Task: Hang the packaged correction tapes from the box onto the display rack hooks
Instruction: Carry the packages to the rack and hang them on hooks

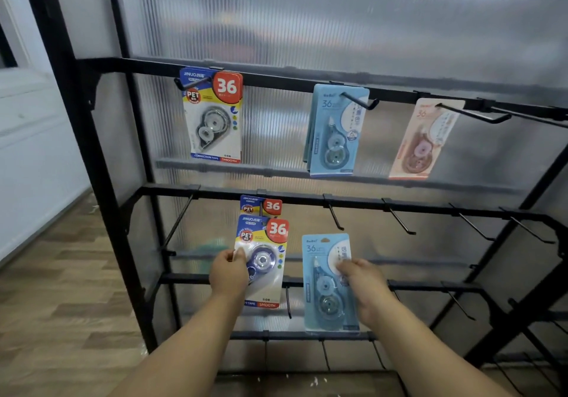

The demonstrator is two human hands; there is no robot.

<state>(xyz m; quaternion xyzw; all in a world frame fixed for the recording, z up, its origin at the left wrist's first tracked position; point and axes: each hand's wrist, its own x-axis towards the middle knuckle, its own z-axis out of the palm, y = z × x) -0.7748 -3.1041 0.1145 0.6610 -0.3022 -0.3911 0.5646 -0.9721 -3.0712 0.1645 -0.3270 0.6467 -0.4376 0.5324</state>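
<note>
The person's left hand [229,273] pinches the left edge of a blister-carded correction tape [267,261]. Its card is white, yellow and blue, with a red disc reading 36 and a dark blue dispenser under clear plastic. It is held up at the second rail of the black metal display rack [353,202], just below a matching pack [261,206] hanging on a hook there. Whether its own hole is on that hook I cannot tell. The right hand [365,286] grips a pale blue carded correction tape [329,301], upright, in front of the lower rails. On the top rail hang another red-36 pack [212,119], a pale blue stack [335,132] and a pink pack [424,141], well apart.
</note>
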